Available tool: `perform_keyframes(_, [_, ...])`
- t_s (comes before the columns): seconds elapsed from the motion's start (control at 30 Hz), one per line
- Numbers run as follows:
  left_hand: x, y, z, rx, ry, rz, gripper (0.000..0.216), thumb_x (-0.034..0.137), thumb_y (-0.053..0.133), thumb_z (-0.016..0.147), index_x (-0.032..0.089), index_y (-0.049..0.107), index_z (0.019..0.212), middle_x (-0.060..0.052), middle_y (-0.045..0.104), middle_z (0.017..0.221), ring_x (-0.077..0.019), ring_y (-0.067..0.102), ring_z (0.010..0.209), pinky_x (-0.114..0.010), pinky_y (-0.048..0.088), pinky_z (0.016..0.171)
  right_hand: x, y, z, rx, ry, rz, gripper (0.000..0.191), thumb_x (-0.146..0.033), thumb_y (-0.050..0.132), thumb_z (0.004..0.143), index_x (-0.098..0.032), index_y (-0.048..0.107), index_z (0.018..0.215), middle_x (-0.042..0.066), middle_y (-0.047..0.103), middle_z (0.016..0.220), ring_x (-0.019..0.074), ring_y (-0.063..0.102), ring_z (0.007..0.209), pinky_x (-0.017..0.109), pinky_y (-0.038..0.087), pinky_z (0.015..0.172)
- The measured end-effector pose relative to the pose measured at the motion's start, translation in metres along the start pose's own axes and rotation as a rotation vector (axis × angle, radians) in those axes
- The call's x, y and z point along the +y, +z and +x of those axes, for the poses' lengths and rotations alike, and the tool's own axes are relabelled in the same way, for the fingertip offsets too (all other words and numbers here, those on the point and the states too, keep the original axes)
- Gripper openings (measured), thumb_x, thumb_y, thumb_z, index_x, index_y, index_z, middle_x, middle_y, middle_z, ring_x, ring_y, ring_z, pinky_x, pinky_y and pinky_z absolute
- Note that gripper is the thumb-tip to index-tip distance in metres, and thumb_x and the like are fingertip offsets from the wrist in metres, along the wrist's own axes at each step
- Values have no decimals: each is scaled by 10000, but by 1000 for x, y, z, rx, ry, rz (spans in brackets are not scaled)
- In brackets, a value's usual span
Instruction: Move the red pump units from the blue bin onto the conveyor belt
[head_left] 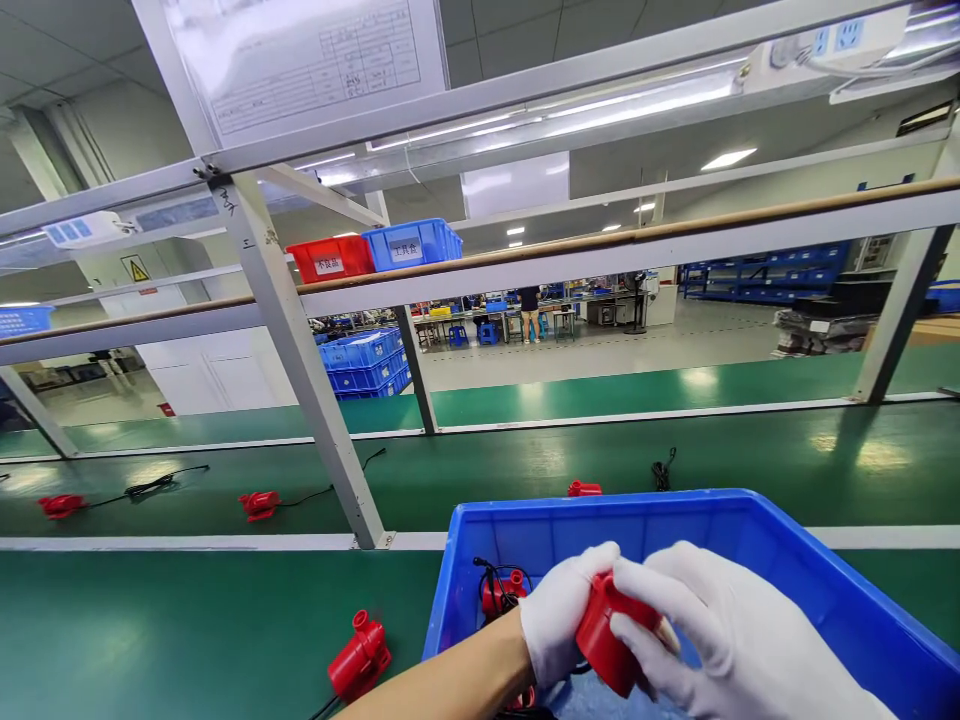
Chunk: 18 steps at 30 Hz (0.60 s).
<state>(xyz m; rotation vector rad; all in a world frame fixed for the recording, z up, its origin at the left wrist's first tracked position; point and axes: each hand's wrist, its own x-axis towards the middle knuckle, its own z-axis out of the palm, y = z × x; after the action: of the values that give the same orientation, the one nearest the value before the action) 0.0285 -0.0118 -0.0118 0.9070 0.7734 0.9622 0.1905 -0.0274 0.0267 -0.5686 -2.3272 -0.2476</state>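
In the head view, both hands are together, clamped on one red part: the white-gloved left hand (559, 612) grips its left side, and the white-gloved right hand (727, 625) presses fingers against its right side. The red part (606, 640) is between the hands, over the blue bin (517, 530). It is smooth, plastic-looking and strongly red, with a broad round body tilted downward and a narrower raised piece at its upper end, near the fingertips; the gloves hide the rest of its shape.

Just left of the left hand, inside the bin, lies a red unit (495, 598) with a looped black cord. Farther left of that hand, outside the bin, another red housing (360, 660) with a short round spout rests on the green tabletop (187, 630). Beyond the hands, past the bin's far rim, a red piece (584, 489) shows partly and a bundled black cable (661, 473) lies to its right.
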Motion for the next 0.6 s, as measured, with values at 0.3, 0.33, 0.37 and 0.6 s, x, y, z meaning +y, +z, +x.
perform_keyframes(0.3, [49,-13,-33,741,1339,1394,392,389,514,917,237,466,1276,-91,527,1068,-241,526,947,-375,438,850,36,1,1,-156,331,-15,370,-450,533,925,-283,474,1251,-2,647,911,161,641,759,264,491,648])
perform_keyframes(0.33, [51,-15,-30,761,1313,1533,353,390,507,918,233,496,1233,-85,535,1026,-239,523,897,-372,438,804,41,-1,2,-207,385,-10,327,-471,496,943,-291,497,1216,-12,645,887,159,639,748,269,490,645])
perform_keyframes(0.37, [52,-16,-24,754,1220,1671,309,385,510,913,228,531,1178,-76,542,980,-233,516,842,-365,429,757,45,-2,2,-272,428,-7,286,-475,463,958,-294,523,1172,-20,643,874,160,636,746,278,490,652])
perform_keyframes(0.6, [67,-37,29,697,694,1879,270,349,512,915,184,595,1112,-113,546,989,-282,495,902,-405,376,788,60,3,5,-447,453,-54,263,-413,365,1001,-275,586,967,-29,640,829,182,635,758,314,468,698])
